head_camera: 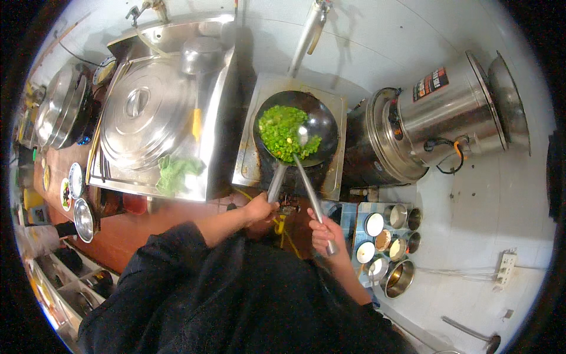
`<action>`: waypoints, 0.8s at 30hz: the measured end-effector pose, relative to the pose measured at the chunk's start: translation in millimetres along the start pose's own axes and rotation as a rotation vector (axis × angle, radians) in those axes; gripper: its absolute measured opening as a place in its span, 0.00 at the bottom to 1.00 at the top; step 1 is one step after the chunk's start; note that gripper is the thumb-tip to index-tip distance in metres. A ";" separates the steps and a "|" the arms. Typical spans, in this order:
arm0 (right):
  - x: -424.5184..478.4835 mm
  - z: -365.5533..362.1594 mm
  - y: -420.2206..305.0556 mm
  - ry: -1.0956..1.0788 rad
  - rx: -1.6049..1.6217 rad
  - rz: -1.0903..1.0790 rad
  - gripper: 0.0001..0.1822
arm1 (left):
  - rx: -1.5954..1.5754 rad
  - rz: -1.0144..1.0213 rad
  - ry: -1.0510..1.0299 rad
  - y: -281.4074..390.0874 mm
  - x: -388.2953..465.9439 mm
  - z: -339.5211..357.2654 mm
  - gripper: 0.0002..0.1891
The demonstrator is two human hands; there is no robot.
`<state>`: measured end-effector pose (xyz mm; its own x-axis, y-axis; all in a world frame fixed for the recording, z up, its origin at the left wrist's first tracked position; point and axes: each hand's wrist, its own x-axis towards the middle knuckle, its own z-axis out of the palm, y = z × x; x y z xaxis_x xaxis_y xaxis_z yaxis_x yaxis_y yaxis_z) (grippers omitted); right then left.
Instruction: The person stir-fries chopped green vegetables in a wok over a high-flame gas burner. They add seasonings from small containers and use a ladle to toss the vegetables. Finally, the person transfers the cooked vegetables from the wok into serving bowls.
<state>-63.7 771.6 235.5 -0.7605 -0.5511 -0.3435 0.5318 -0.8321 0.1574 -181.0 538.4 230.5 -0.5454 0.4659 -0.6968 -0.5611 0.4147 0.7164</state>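
Observation:
A dark wok [325, 113] sits on the metal stove top [247, 163] in front of me. Chopped green vegetables [279, 126] fill its left and lower part, with a few pale and orange bits among them. My left hand [261, 208] grips the wok's metal handle [277, 181]. In my right hand [325, 232] is a long metal cooking ladle [309, 188]. Its shiny head rests in the wok among the greens and is partly covered by them.
Left of the stove, a large lidded steel pot [146, 119] is set in a steel counter, with a yellow-handled ladle [196, 119] and a green cloth [177, 172] on it. Seasoning bowls [382, 240] stand lower right. Steel cylinders [446, 115] stand right. Another person's sleeve [42, 239] shows far left.

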 end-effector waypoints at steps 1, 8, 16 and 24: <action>-1.7 -0.7 7.0 -0.043 0.061 0.014 0.22 | -0.021 0.012 -0.005 -7.3 4.7 -0.4 0.12; 11.7 15.3 27.2 -0.165 0.020 -0.009 0.15 | -0.056 -0.059 0.025 -28.4 23.3 -1.2 0.15; 28.9 26.2 38.3 -0.305 0.028 0.066 0.12 | -0.022 -0.117 0.035 -31.0 24.5 -5.2 0.17; 7.9 54.0 15.5 0.394 -0.899 -0.083 0.18 | 0.072 -0.055 -0.042 -38.2 33.6 -12.0 0.14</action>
<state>-81.6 750.9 285.2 -0.7164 -0.2966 -0.6315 0.6918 -0.4191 -0.5880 -185.3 528.9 179.3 -0.4876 0.4728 -0.7340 -0.5426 0.4945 0.6790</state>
